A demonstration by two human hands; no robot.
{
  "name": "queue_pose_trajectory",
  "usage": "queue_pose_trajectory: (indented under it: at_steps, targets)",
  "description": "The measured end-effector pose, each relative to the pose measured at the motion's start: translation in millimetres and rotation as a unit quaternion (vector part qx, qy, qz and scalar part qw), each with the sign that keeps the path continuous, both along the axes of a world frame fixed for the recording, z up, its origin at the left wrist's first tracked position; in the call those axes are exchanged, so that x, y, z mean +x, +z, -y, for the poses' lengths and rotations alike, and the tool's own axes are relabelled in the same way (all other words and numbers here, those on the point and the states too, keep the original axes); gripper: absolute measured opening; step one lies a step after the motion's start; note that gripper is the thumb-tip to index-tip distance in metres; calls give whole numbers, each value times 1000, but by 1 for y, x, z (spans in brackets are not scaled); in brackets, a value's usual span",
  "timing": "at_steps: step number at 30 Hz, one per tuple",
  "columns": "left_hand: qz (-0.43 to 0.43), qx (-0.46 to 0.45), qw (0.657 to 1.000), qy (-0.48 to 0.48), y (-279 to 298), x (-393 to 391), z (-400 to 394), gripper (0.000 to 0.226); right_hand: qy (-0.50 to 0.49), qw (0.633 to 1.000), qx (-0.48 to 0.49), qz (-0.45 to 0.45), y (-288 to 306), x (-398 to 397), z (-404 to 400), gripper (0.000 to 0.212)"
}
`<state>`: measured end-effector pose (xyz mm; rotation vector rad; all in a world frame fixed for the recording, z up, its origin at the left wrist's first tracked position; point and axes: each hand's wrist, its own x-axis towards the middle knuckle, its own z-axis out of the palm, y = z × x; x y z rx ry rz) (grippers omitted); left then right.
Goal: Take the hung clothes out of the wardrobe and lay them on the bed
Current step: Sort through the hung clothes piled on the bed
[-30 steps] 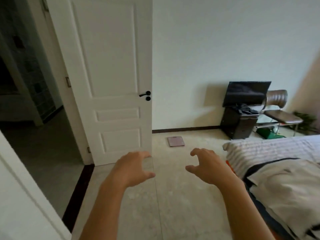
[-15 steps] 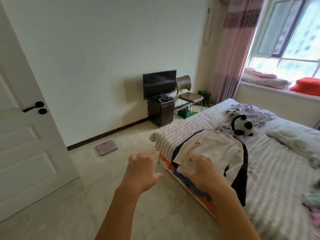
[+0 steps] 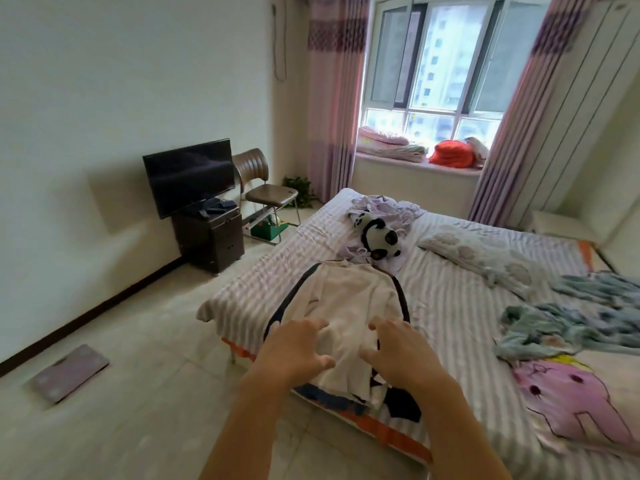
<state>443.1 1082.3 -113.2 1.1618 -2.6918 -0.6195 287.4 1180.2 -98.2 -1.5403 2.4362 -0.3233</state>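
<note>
A cream garment lies on top of a dark one across the near corner of the striped bed. My left hand and my right hand hover side by side in front of that pile, fingers spread and loosely curled, holding nothing. Light blue-green clothes lie crumpled on the right part of the bed. Lilac clothes sit at the far end under a panda plush. The wardrobe is out of view.
A TV on a dark cabinet stands by the left wall, a brown chair beside it. A bathroom scale lies on the tiled floor at the left. Folded bedding sits on the window sill.
The view has swung right from the white door to the bed and window. Both empty hands have come over the bed's near corner, above the cream garment.
</note>
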Motion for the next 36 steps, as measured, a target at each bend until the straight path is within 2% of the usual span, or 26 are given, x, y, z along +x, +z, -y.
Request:
queue_pose_trajectory:
  at_steps: [8,14,28,36]
  targets:
    - [23,-14,998,-59,-2,-28,107,70,-54,999,-2,7,3,-13,88,43]
    - [34,-20,997,-69,-10,-67,172,70,-78,997,5,6,-7,-52,143,44]
    - [42,-25,997,-67,-22,-261,313,70,-42,999,0,-11,-29,-238,297,48]
    - [45,-14,996,-80,-35,-341,383,67,-40,999,21,8,-42,-324,363,50]
